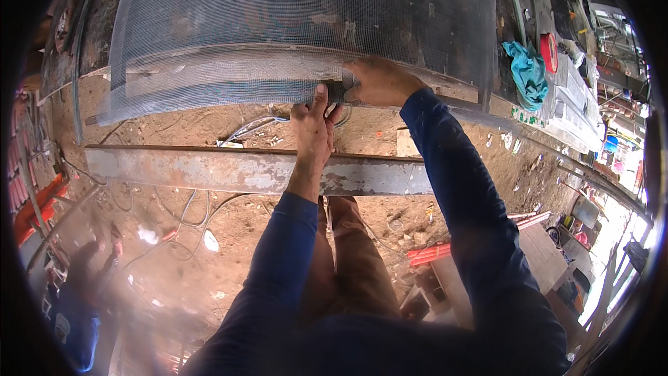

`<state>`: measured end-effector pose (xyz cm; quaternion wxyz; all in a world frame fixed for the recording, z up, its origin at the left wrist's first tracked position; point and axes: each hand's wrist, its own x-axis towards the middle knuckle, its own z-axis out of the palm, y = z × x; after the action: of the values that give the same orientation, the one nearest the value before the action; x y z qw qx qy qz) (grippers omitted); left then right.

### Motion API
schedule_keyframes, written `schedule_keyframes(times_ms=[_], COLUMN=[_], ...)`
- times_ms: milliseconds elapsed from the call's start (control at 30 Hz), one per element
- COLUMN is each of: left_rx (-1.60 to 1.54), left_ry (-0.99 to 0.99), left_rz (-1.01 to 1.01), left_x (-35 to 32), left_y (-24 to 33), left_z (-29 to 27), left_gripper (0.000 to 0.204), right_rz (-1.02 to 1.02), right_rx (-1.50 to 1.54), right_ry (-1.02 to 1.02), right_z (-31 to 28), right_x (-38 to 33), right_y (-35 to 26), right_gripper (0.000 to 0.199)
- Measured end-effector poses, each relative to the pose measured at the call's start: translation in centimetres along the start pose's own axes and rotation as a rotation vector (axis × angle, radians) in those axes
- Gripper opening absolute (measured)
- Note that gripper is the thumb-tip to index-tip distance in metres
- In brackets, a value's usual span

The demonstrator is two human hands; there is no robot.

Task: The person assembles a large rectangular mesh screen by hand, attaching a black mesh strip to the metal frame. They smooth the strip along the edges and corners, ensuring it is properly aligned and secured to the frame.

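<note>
A wide sheet of grey wire mesh (229, 21) lies over a dark, worn tabletop (90, 49), with its near edge hanging past the table's front. My left hand (314, 125) comes up from below and is closed on that near edge, thumb on top and fingers curled underneath. Just right of it, my right hand (383, 82) bends over the same edge, its fingertips gripping the mesh close to my left fingers. Between the two hands the mesh looks dark and bunched or folded. Part of the right fingertips is hidden.
A long metal beam (188, 168) with flaking paint crosses in front of my legs. Cables (184, 219) trail over the dirt floor. At the right lie a teal cloth (527, 76) and a red roll (549, 52). Another person in blue (75, 313) is at the lower left.
</note>
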<state>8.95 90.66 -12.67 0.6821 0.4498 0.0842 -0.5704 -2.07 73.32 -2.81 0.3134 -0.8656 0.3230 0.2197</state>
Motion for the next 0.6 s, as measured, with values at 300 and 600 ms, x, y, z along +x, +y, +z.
schedule_keyframes(times_ms=[300, 600], left_rx=[0.045, 0.188], left_ry=[-0.024, 0.027], left_rz=[0.072, 0.106], left_x=[-0.3, -1.1], left_y=[-2.3, -1.4], left_z=[-0.5, 0.9], left_gripper=[0.031, 0.037], right_rz=[-0.027, 0.017], right_rx=[-0.072, -0.084], right_ry=[0.090, 0.235], right_z=[1.1, -0.3], right_x=[0.6, -6.5], right_y=[0.3, 0.4], right_gripper=[0.043, 0.050])
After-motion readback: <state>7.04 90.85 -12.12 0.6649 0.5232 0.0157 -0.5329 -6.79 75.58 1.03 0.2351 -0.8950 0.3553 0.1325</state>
